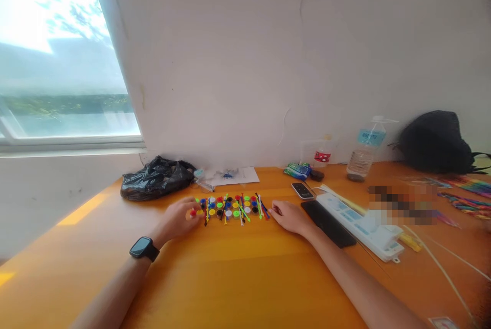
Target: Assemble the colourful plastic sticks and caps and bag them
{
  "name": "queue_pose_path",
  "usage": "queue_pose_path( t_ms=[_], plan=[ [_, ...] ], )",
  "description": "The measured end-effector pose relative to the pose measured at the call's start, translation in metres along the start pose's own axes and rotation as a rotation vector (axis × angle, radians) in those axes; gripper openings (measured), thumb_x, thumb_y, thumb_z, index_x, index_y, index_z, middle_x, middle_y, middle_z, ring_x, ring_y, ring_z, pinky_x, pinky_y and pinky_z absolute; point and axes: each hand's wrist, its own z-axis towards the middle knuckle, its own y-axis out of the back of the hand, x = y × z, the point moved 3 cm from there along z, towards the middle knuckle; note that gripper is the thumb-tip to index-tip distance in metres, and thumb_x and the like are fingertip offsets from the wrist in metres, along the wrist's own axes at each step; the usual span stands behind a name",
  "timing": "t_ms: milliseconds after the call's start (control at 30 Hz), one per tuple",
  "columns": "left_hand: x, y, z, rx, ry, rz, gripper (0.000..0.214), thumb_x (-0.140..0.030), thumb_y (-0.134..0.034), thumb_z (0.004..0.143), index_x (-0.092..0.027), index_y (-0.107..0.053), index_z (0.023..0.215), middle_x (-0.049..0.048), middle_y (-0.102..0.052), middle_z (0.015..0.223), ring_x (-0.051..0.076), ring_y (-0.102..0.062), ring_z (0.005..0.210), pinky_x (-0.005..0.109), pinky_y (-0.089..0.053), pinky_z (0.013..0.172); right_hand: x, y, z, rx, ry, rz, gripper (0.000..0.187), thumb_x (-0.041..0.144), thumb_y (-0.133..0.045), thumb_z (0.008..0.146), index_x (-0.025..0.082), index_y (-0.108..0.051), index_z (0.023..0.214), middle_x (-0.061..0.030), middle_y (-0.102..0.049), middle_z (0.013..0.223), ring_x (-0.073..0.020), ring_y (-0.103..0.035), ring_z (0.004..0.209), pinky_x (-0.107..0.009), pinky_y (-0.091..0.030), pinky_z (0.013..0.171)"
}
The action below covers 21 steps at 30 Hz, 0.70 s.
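Observation:
A cluster of small coloured round caps and thin coloured sticks (231, 207) lies in rows on the orange table (238, 278). My left hand (179, 218), a black smartwatch (143, 248) on its wrist, rests at the cluster's left end with its fingers curled by a yellow and a red piece. My right hand (290, 216) lies at the right end, fingers loosely bent and touching the outer sticks. Whether either hand pinches a piece is too small to tell.
A black plastic bag (156, 178) lies back left, papers (233, 175) behind the cluster. To the right are a phone (302, 190), a black flat device (328, 222), a white power strip (360, 225), a water bottle (365, 149), a black bag (435, 142) and coloured sticks (464, 191).

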Motion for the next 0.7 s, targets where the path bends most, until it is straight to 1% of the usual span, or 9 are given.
queue_pose_path(
  t_ms=[100, 167, 267, 300, 400, 467, 500, 567, 700],
  plan=[
    [-0.003, 0.009, -0.001, -0.035, 0.008, -0.035, 0.020, -0.043, -0.063, 0.092, -0.025, -0.069, 0.087, 0.0036, -0.071, 0.094, 0.021, -0.067, 0.086, 0.030, -0.048, 0.076, -0.001, -0.001, 0.000, -0.003, 0.006, -0.001, 0.025, 0.034, -0.057, 0.101, 0.021, -0.054, 0.079, 0.0002, -0.065, 0.074, -0.0146, -0.054, 0.066, -0.027, -0.024, 0.061],
    [-0.015, 0.012, -0.002, -0.016, -0.006, -0.054, 0.020, -0.044, -0.064, 0.091, -0.024, -0.068, 0.086, 0.0035, -0.071, 0.091, 0.021, -0.066, 0.083, 0.031, -0.049, 0.075, -0.002, -0.001, 0.001, -0.005, 0.011, -0.004, 0.025, 0.034, -0.057, 0.101, 0.021, -0.054, 0.079, 0.0002, -0.064, 0.074, -0.0145, -0.053, 0.066, -0.027, -0.024, 0.061],
    [-0.053, 0.004, -0.006, 0.066, -0.088, -0.137, 0.017, -0.044, -0.067, 0.090, -0.027, -0.070, 0.090, 0.0043, -0.073, 0.093, 0.023, -0.067, 0.084, 0.033, -0.051, 0.076, -0.003, -0.002, 0.000, -0.008, 0.022, -0.006, 0.025, 0.034, -0.056, 0.101, 0.021, -0.054, 0.079, 0.0001, -0.065, 0.076, -0.0146, -0.054, 0.067, -0.027, -0.024, 0.061],
    [-0.069, -0.001, -0.008, 0.100, -0.137, -0.180, 0.015, -0.043, -0.067, 0.090, -0.027, -0.071, 0.091, 0.0048, -0.074, 0.095, 0.023, -0.067, 0.088, 0.034, -0.052, 0.079, -0.003, -0.002, 0.000, -0.010, 0.024, -0.006, 0.025, 0.035, -0.056, 0.101, 0.021, -0.054, 0.080, 0.0000, -0.065, 0.076, -0.0147, -0.054, 0.067, -0.027, -0.024, 0.061],
    [-0.112, -0.019, -0.014, 0.216, -0.279, -0.279, 0.016, -0.044, -0.067, 0.093, -0.029, -0.072, 0.094, 0.0059, -0.075, 0.095, 0.023, -0.068, 0.090, 0.035, -0.054, 0.078, -0.004, -0.003, 0.000, -0.019, 0.018, -0.011, 0.026, 0.036, -0.056, 0.101, 0.021, -0.054, 0.081, -0.0002, -0.065, 0.077, -0.0148, -0.054, 0.068, -0.027, -0.025, 0.062],
    [-0.127, -0.026, -0.016, 0.231, -0.367, -0.292, 0.017, -0.044, -0.065, 0.096, -0.029, -0.072, 0.097, 0.0063, -0.075, 0.097, 0.023, -0.069, 0.092, 0.035, -0.054, 0.080, -0.005, -0.003, 0.000, -0.020, 0.015, -0.013, 0.025, 0.036, -0.057, 0.101, 0.021, -0.054, 0.081, -0.0002, -0.065, 0.077, -0.0147, -0.054, 0.068, -0.027, -0.025, 0.062],
    [-0.129, -0.027, -0.016, 0.219, -0.383, -0.280, 0.018, -0.046, -0.066, 0.096, -0.029, -0.072, 0.100, 0.0069, -0.075, 0.098, 0.024, -0.069, 0.093, 0.036, -0.054, 0.080, -0.005, -0.003, 0.000, -0.021, 0.017, -0.011, 0.025, 0.036, -0.057, 0.101, 0.021, -0.054, 0.081, -0.0001, -0.066, 0.077, -0.0147, -0.054, 0.068, -0.027, -0.025, 0.062],
    [-0.120, -0.025, -0.013, 0.151, -0.342, -0.222, 0.022, -0.048, -0.066, 0.096, -0.029, -0.072, 0.102, 0.0080, -0.075, 0.100, 0.025, -0.069, 0.092, 0.037, -0.053, 0.079, -0.004, -0.003, 0.000, -0.019, 0.022, -0.008, 0.025, 0.035, -0.057, 0.101, 0.021, -0.054, 0.080, 0.0001, -0.065, 0.077, -0.0145, -0.054, 0.068, -0.027, -0.024, 0.062],
    [-0.075, -0.013, -0.002, -0.052, -0.104, -0.056, 0.021, -0.036, -0.054, 0.103, -0.025, -0.071, 0.097, 0.0064, -0.073, 0.096, 0.023, -0.067, 0.089, 0.034, -0.049, 0.076, -0.002, 0.000, 0.000, -0.003, 0.019, -0.010, 0.025, 0.033, -0.056, 0.101, 0.021, -0.051, 0.079, 0.0000, -0.065, 0.075, -0.0144, -0.054, 0.067, -0.027, -0.023, 0.061]
  ],
)
